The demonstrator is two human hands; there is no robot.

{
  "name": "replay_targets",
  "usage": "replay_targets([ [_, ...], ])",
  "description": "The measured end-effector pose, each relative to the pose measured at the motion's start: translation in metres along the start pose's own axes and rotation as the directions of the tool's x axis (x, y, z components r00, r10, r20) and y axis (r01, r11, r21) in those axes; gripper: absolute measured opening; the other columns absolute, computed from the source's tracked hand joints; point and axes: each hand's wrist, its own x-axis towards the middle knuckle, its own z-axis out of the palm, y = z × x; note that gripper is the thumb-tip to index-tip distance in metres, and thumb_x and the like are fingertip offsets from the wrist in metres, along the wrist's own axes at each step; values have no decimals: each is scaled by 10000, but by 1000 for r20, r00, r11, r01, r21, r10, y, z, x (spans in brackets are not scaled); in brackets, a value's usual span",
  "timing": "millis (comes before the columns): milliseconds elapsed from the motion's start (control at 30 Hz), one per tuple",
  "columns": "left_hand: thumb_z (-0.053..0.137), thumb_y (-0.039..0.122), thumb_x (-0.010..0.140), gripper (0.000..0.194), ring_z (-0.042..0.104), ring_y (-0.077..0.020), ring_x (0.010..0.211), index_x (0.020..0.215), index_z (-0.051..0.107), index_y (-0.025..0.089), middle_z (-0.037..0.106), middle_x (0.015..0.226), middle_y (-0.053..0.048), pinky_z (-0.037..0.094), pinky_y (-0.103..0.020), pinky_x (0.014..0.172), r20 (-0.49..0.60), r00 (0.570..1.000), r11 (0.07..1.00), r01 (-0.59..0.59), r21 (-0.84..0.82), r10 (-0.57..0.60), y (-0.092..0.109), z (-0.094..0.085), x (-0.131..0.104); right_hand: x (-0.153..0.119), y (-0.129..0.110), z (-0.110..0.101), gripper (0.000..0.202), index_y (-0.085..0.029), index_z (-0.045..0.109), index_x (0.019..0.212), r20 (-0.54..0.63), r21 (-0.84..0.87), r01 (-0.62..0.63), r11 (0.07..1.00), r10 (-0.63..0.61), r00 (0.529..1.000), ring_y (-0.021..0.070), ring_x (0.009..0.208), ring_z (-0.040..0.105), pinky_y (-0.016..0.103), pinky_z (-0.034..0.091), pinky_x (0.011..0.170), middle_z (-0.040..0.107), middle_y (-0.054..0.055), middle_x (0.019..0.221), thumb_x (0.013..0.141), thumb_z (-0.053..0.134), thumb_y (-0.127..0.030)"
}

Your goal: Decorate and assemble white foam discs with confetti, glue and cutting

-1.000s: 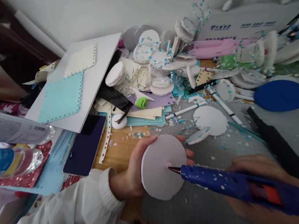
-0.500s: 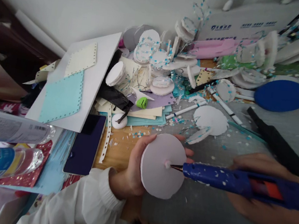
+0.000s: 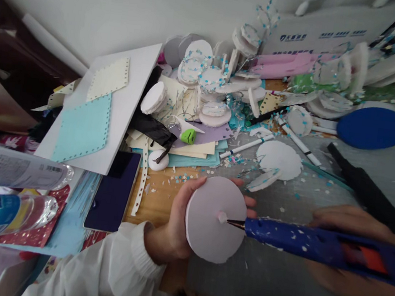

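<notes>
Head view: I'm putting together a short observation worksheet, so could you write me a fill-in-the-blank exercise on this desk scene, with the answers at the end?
1. The left hand holds a pale disc whose outline is ____.
2. The right hand grips a tool with a mostly ____ body.
3. A small blob sits near the ____ of the disc's face.
4. In the picture, the dark phone lies to the ____ of the hand holding the disc.

Missing words: round; blue; middle; left.
</notes>
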Motion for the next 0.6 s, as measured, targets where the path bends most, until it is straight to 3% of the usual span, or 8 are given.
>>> replay_targets([
  [233, 417, 534, 843, 591, 683, -306, 991, 1196, 631, 112, 712, 1095, -191, 493, -395, 845, -2, 1000, 999, 11, -52, -11, 2, 1, 1, 9, -4, 5, 284, -253, 571, 933, -30, -46, 21, 999, -22, 999, 176, 633, 608, 310, 516, 594, 617, -5, 759, 726, 745, -338],
  [467, 428, 469, 852, 592, 638, -347, 1120, 1302, 571, 111, 681, 1188, -192, 434, -457, 965, 57, 998, 998, -25, -56, 28, -1, -1, -2, 21, -5, 16, 325, -239, 538, 982, -36, -46, 188, 981, -189, 981, 173, 633, 635, 284, 527, 567, 619, -5, 760, 724, 735, -256],
  [533, 419, 477, 855, 596, 637, -357, 1112, 1305, 569, 116, 682, 1183, -188, 432, -481, 965, 89, 996, 998, -23, -53, 27, 0, 0, -4, 20, -5, 16, 292, -240, 532, 956, -91, -112, 180, 977, -190, 977, 196, 658, 645, 308, 541, 598, 617, 10, 772, 732, 720, -244],
  [600, 409, 486, 855, 581, 638, -354, 1096, 1268, 590, 119, 682, 1171, -189, 442, -496, 950, 116, 993, 998, -25, -65, 32, 1, 2, -6, 13, -3, 11, 224, -246, 555, 934, -165, -189, 96, 977, -128, 978, 237, 704, 655, 350, 551, 617, 630, 36, 806, 762, 689, -299],
])
